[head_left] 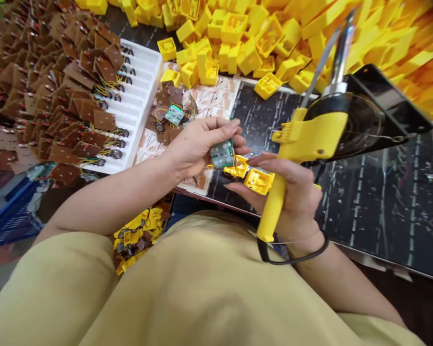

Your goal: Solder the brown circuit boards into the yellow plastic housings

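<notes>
My left hand [193,146] pinches a small green circuit board [222,154], with thin wires running from its right edge. In my right hand [298,197] rests a yellow soldering gun [305,137], its metal tip pointing up and away from me. That hand's thumb and index finger reach left around an open yellow plastic case [259,181]; whether they touch it I cannot tell. Just left of it, under the board, lies another yellow case part [238,167]. A black cord [296,262] hangs from the gun's handle across my right wrist.
Brown circuit boards [57,96] with wires pile up on a white ribbed tray [144,72] at left. Yellow cases [234,29] heap along the back. A black fan [378,105] stands behind the gun. A blue basket [14,211] sits at lower left.
</notes>
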The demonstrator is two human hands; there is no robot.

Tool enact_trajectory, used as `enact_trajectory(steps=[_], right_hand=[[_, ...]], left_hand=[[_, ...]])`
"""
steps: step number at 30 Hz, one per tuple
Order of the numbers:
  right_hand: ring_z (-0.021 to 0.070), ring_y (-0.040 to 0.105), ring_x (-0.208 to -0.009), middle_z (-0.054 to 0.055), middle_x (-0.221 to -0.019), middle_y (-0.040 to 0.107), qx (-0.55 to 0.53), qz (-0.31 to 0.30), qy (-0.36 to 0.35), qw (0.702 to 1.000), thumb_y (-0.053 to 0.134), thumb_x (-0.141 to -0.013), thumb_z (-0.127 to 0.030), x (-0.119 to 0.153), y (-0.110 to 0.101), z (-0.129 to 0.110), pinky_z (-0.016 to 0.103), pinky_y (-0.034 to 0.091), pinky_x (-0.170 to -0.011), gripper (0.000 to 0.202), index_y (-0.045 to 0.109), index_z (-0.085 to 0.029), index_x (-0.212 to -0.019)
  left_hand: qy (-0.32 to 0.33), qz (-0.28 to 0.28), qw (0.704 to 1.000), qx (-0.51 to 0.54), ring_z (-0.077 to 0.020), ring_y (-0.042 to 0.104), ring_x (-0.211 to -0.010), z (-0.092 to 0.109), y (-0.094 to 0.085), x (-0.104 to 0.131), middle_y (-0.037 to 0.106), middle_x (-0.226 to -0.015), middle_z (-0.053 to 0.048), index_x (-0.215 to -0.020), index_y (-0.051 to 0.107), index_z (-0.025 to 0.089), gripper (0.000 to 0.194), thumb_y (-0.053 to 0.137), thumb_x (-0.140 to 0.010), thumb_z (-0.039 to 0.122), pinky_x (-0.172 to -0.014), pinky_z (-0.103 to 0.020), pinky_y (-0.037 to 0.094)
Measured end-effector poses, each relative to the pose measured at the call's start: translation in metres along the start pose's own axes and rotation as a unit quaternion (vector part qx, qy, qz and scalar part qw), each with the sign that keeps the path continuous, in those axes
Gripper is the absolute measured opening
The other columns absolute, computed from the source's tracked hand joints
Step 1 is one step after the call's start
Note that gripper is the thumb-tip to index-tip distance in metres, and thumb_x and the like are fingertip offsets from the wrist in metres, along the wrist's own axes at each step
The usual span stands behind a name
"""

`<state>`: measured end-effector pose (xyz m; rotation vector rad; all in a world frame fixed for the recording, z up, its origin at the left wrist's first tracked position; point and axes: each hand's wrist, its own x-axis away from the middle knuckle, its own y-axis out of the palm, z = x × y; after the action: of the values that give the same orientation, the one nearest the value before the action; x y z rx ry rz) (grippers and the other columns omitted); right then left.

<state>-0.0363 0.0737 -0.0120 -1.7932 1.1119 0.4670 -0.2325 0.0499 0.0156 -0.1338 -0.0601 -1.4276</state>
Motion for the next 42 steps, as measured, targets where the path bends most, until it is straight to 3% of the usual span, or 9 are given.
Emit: enact_trajectory(steps=[7, 11, 15, 19, 26, 32, 36, 39, 42], right_hand=[[0.0144, 0.071, -0.071, -0.004, -0.088, 0.07, 0.0, 0.02, 0.054, 0.998, 0.072, -0.088, -0.017, 0.004, 0.0, 0.009, 0.025, 0.06, -0.064, 0.04, 0.048, -0.027, -0.12], [0.017, 0.072, -0.083, -0.004, -0.091, 0.07, -0.005, 0.014, 0.053, 0.998, 0.073, -0.086, -0.014, 0.001, -0.009, 0.008, 0.03, 0.061, -0.075, 0.043, 0.051, -0.031, -0.118], [0.0176, 0.071, -0.083, -0.004, -0.093, 0.07, -0.008, 0.015, 0.035, 0.999, 0.074, -0.085, -0.015, -0.003, -0.011, 0.008, 0.034, 0.062, -0.078, 0.043, 0.052, -0.031, -0.118], [0.0176, 0.073, -0.081, -0.002, -0.101, 0.072, -0.03, -0.005, 0.066, 0.997, 0.074, -0.087, -0.019, -0.003, -0.008, 0.009, 0.033, 0.063, -0.076, 0.041, 0.051, -0.032, -0.118], [0.0153, 0.075, -0.084, 0.007, -0.135, 0.063, -0.149, -0.015, 0.144, 0.978, 0.074, -0.086, -0.015, -0.001, -0.006, 0.002, 0.029, 0.066, -0.075, 0.049, 0.045, -0.029, -0.122], [0.0142, 0.075, -0.082, 0.008, -0.137, 0.062, -0.143, -0.026, 0.158, 0.977, 0.075, -0.087, -0.02, 0.007, -0.001, 0.003, 0.027, 0.066, -0.075, 0.047, 0.044, -0.028, -0.122], [0.0177, 0.075, -0.088, 0.005, -0.126, 0.069, -0.099, -0.039, 0.13, 0.986, 0.079, -0.085, -0.028, 0.01, -0.004, 0.01, 0.028, 0.065, -0.079, 0.046, 0.052, -0.028, -0.122], [0.0174, 0.075, -0.081, 0.0, -0.1, 0.075, -0.009, -0.02, 0.09, 0.996, 0.079, -0.084, -0.024, 0.006, -0.017, 0.017, 0.027, 0.064, -0.075, 0.03, 0.065, -0.027, -0.11], [0.013, 0.071, -0.064, -0.005, -0.084, 0.075, 0.023, -0.011, 0.045, 0.999, 0.08, -0.082, -0.02, 0.007, -0.035, 0.02, 0.022, 0.059, -0.062, 0.024, 0.07, -0.029, -0.102]], left_hand=[[0.029, 0.02, 0.999, -0.03, -0.0124, 0.073, -0.073, 0.003, 0.011, 0.003, 0.071, -0.075, 0.001, -0.082, 0.061, 0.017, 0.026, 0.064, -0.096, 0.038, -0.07, -0.026, 0.061], [0.037, -0.086, 0.992, -0.085, -0.0126, 0.07, -0.069, 0.009, 0.005, 0.008, 0.071, -0.071, -0.001, -0.075, 0.066, 0.017, 0.031, 0.079, -0.081, 0.044, -0.065, -0.023, 0.057], [-0.005, -0.177, 0.982, -0.062, -0.0131, 0.072, -0.071, 0.012, -0.001, 0.011, 0.075, -0.077, -0.002, -0.081, 0.071, 0.017, 0.014, 0.077, -0.079, 0.029, -0.066, -0.023, 0.058], [0.045, -0.132, 0.982, -0.128, -0.0128, 0.071, -0.073, 0.007, -0.003, 0.015, 0.076, -0.079, -0.002, -0.085, 0.074, 0.017, 0.007, 0.072, -0.079, 0.019, -0.067, -0.022, 0.055], [0.083, -0.067, 0.981, -0.161, -0.0151, 0.071, -0.082, -0.002, -0.004, 0.02, 0.078, -0.091, -0.005, -0.1, 0.078, 0.018, 0.02, 0.069, -0.084, 0.027, -0.077, -0.026, 0.057], [0.032, -0.046, 0.996, -0.064, -0.0135, 0.07, -0.077, -0.008, 0.001, 0.016, 0.075, -0.083, -0.004, -0.083, 0.073, 0.015, 0.036, 0.079, -0.079, 0.05, -0.073, -0.024, 0.057], [0.035, -0.059, 0.994, -0.088, -0.0142, 0.07, -0.075, 0.005, -0.01, 0.007, 0.073, -0.079, -0.002, -0.087, 0.072, 0.016, 0.039, 0.065, -0.09, 0.054, -0.071, -0.027, 0.057], [0.067, -0.103, 0.961, -0.249, -0.0151, 0.07, -0.075, 0.025, -0.026, -0.003, 0.072, -0.076, -0.001, -0.088, 0.074, 0.017, 0.029, 0.063, -0.091, 0.043, -0.072, -0.028, 0.056], [0.105, -0.13, 0.881, -0.443, -0.016, 0.071, -0.081, 0.03, -0.031, -0.013, 0.073, -0.079, 0.001, -0.088, 0.076, 0.019, 0.017, 0.064, -0.088, 0.032, -0.078, -0.028, 0.054]])
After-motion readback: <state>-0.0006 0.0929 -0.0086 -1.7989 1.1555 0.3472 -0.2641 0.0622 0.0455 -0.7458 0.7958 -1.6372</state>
